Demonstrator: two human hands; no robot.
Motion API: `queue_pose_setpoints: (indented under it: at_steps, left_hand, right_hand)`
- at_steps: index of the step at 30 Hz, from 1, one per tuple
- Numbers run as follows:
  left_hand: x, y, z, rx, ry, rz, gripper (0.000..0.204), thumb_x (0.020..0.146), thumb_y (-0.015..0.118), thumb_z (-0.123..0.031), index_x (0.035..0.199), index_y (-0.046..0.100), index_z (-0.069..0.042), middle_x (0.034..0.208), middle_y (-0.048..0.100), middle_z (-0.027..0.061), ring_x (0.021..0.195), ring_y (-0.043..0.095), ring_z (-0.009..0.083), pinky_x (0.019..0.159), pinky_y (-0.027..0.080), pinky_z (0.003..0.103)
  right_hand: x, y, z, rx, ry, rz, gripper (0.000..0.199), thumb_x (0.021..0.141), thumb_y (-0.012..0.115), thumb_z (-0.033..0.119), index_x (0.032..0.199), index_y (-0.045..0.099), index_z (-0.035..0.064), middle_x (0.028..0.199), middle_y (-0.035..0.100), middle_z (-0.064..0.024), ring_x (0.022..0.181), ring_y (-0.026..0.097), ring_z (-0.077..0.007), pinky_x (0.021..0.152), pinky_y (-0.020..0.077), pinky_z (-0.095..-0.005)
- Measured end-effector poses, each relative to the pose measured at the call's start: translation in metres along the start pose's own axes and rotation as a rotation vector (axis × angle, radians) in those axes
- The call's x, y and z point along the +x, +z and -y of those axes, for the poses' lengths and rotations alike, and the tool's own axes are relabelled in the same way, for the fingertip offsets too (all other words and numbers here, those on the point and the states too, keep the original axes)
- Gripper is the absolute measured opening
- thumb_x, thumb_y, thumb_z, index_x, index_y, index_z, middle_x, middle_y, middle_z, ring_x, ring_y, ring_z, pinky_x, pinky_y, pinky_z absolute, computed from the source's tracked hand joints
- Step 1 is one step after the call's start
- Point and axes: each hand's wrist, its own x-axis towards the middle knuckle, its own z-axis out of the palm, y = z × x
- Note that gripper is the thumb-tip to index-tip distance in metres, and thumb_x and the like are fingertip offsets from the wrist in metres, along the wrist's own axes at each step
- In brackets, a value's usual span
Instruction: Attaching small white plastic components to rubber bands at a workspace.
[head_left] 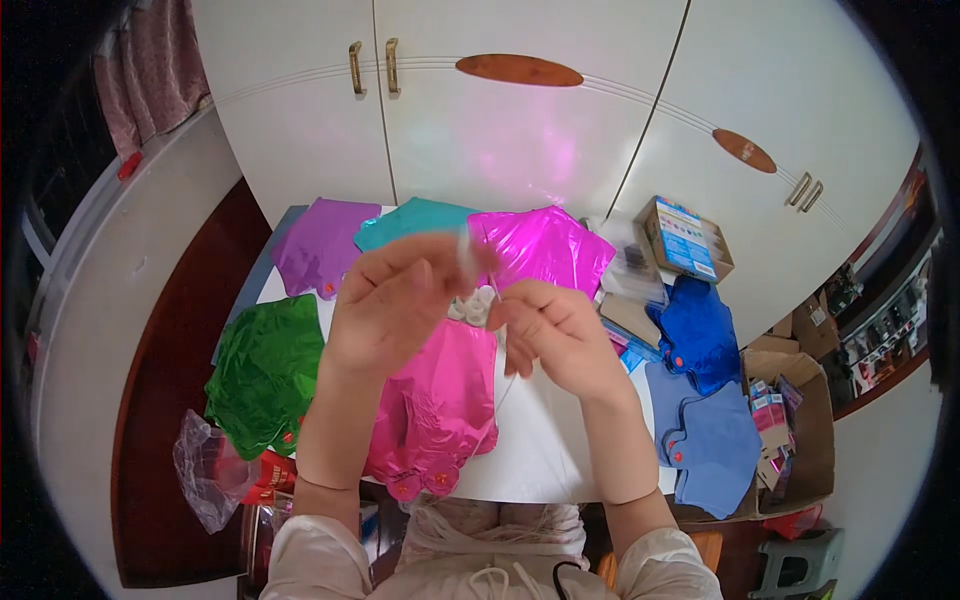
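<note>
Both my hands are raised over the middle of the white table (545, 440). My right hand (560, 335) is closed in a pinch on a thin white string (506, 395), which trails down from it toward the table. Close beside it, my left hand (385, 305) has bent fingers, and motion smears their tips. A whitish blur shows at those fingertips; I cannot make out what it is. Several small white rolls (473, 305) sit behind my hands. Below my left hand lies a pink foil balloon (440, 390), flat, and a magenta foil balloon (540, 245) lies beyond my hands.
Around the table lie flat foil balloons: purple (320, 245), teal (410, 222), green (265, 370), dark blue (700, 335) and pale blue (715, 440). An open box (690, 240) stands at the back right. A large carton (815, 440) is at the right, and white cabinet doors (520, 130) stand behind.
</note>
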Motion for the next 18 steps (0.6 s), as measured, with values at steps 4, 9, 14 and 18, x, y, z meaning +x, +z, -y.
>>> queue_pose_setpoints:
  at_steps: [4, 9, 14, 18]
  left_hand:
    - [0.010, -0.012, 0.006, 1.043, 0.302, 0.048, 0.013, 0.084, 0.051, -0.009, 0.087, 0.060, 0.000, 0.084, 0.061, 0.0083, 0.076, 0.050, 0.0145, 0.072, 0.039, 0.029]
    - [0.006, -0.026, -0.006, 0.332, -0.122, 0.324, 0.015, 0.083, 0.052, -0.009, 0.093, 0.059, 0.000, 0.085, 0.061, 0.0061, 0.079, 0.049, 0.0140, 0.074, 0.038, 0.027]
    - [0.011, -0.007, 0.008, 1.069, 0.288, 0.018, 0.016, 0.085, 0.051, -0.010, 0.086, 0.060, 0.002, 0.076, 0.059, 0.0041, 0.074, 0.051, 0.0119, 0.069, 0.041, 0.028]
    - [0.006, -0.022, -0.003, 0.465, -0.135, 0.244, 0.017, 0.084, 0.051, -0.009, 0.093, 0.061, 0.001, 0.080, 0.059, 0.0047, 0.079, 0.051, 0.0125, 0.070, 0.042, 0.028]
  right_hand:
    - [-0.009, -0.003, 0.014, 0.018, 0.022, 0.078, 0.019, 0.090, 0.044, 0.014, 0.087, 0.057, 0.0004, 0.060, 0.049, 0.0023, 0.047, 0.045, -0.0044, 0.043, 0.0342, -0.0193]
    - [-0.003, -0.005, 0.005, -0.220, -0.180, -0.164, 0.020, 0.088, 0.046, 0.014, 0.090, 0.058, -0.0015, 0.072, 0.062, -0.0053, 0.064, 0.057, -0.0137, 0.057, 0.0450, -0.0268]
    - [-0.006, 0.006, 0.008, -0.529, -0.263, -0.162, 0.015, 0.084, 0.049, 0.010, 0.090, 0.058, 0.0001, 0.078, 0.062, -0.0134, 0.068, 0.061, -0.0223, 0.061, 0.0466, -0.0303]
    - [-0.004, -0.002, 0.008, -0.542, -0.291, -0.270, 0.014, 0.084, 0.048, 0.009, 0.088, 0.059, 0.0003, 0.075, 0.061, -0.0135, 0.063, 0.060, -0.0248, 0.056, 0.0453, -0.0312]
